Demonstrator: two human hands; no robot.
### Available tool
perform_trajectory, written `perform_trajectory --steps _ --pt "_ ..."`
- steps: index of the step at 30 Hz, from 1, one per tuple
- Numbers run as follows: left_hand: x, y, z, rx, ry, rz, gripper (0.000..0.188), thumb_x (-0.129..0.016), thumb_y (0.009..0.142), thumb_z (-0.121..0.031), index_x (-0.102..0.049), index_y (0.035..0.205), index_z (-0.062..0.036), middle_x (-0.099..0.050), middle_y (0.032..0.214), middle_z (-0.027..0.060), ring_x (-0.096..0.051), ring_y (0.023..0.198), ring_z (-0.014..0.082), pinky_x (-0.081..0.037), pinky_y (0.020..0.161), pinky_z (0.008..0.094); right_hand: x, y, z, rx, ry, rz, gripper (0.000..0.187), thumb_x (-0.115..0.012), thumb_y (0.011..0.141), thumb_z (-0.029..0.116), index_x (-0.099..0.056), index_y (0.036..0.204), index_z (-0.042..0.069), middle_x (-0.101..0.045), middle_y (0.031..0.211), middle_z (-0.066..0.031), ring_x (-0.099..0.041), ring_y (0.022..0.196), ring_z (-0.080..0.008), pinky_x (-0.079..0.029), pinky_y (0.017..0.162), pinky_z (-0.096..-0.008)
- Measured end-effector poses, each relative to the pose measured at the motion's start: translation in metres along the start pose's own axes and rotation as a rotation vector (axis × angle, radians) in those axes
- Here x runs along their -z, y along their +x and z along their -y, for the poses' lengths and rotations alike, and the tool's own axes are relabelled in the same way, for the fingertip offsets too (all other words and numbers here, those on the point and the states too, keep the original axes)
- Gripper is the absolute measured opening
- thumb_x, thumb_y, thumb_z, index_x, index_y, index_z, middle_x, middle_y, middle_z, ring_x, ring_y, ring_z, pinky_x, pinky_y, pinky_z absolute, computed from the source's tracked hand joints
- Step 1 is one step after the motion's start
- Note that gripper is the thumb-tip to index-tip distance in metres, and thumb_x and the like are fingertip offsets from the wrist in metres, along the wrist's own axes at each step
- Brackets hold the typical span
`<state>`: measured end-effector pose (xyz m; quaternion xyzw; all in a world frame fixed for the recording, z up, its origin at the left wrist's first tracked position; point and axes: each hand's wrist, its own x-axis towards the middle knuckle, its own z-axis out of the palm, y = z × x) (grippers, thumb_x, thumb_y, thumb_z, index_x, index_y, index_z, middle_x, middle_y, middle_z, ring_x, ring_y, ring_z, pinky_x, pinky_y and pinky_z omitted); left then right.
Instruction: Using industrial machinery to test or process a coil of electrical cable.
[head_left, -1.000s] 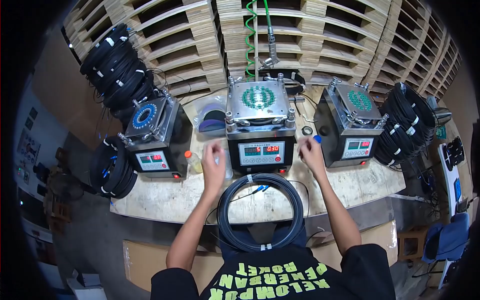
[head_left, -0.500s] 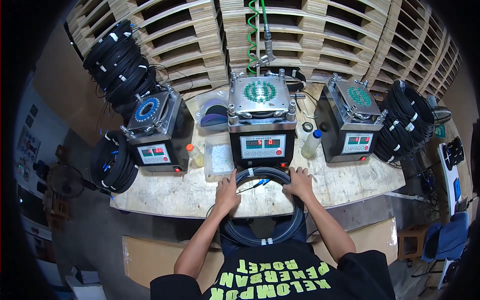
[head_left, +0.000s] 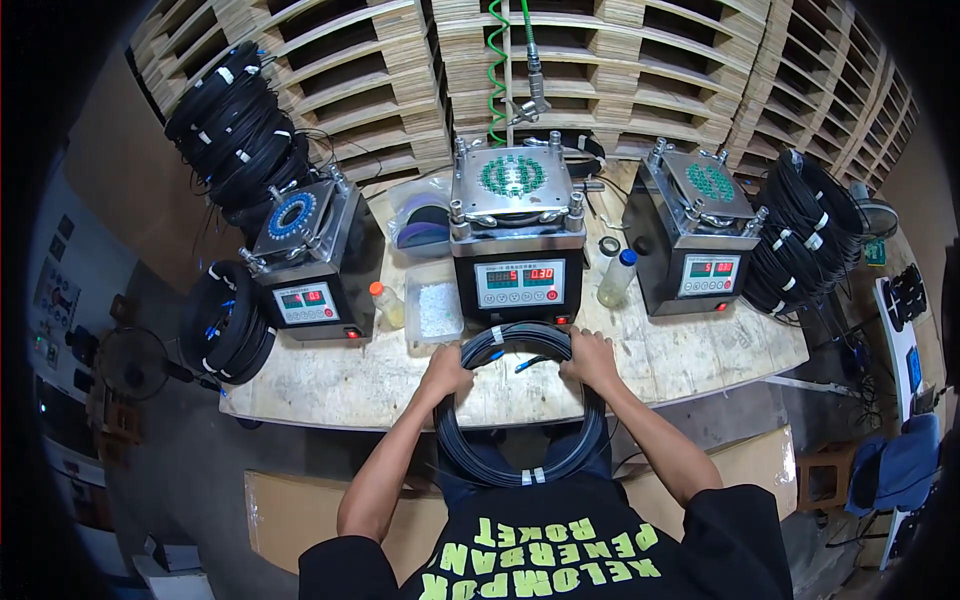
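A thick coil of black cable (head_left: 455,435), bound with white tape at top and bottom, stretches from the table's near edge over my lap. My left hand (head_left: 447,372) is closed round its upper left side. On the upper right side, my right hand (head_left: 592,360) also grips the coil. Inside the ring show cable ends with blue connectors (head_left: 526,365). Just beyond the coil's top stands the middle black-and-steel machine (head_left: 478,250), with a round pattern of green fittings (head_left: 512,176) on its top plate and a lit red display.
Similar machines stand at the left (head_left: 342,290) and right (head_left: 665,265). Between them are an orange-capped bottle (head_left: 390,310), a tub of white bits (head_left: 438,312) and a blue-capped bottle (head_left: 615,285). Black cable coils (head_left: 235,150) pile up on both sides. Wooden pallets (head_left: 660,70) rise behind.
Both hands have lifted the coil slightly and shifted it left, closing more firmly round it. The blue connectors have moved apart. Displays on the machines read differently.
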<state>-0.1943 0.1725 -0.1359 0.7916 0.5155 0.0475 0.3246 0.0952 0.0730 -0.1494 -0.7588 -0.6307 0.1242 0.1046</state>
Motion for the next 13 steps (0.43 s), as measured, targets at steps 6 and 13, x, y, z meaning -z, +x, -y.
perform_trajectory --steps 6,13 --pt "0.01 -0.004 0.009 -0.104 -0.079 -0.013 0.059 -0.076 0.071 -0.017 -0.052 0.119 0.0071 -0.068 0.098 0.0292 -0.068 0.096 0.0395 -0.053 0.081 0.043 0.022 -0.009 0.006 0.02 0.201 -0.003 0.065 -0.08 0.067 0.018 -0.05 0.123 0.001 -0.064 0.105 -0.0252 -0.064 0.093 -0.0472 -0.053 0.082 -0.0521" --pt "0.012 0.001 0.016 0.023 -0.42 0.247 0.063 -0.069 0.078 -0.012 -0.04 0.131 0.0054 -0.063 0.083 0.0107 -0.06 0.07 0.0127 -0.05 0.061 0.0277 0.018 -0.003 -0.004 -0.104 0.421 0.168 0.067 -0.074 0.07 0.018 -0.047 0.13 0.005 -0.053 0.13 -0.0327 -0.064 0.098 -0.0473 -0.053 0.087 -0.0478"
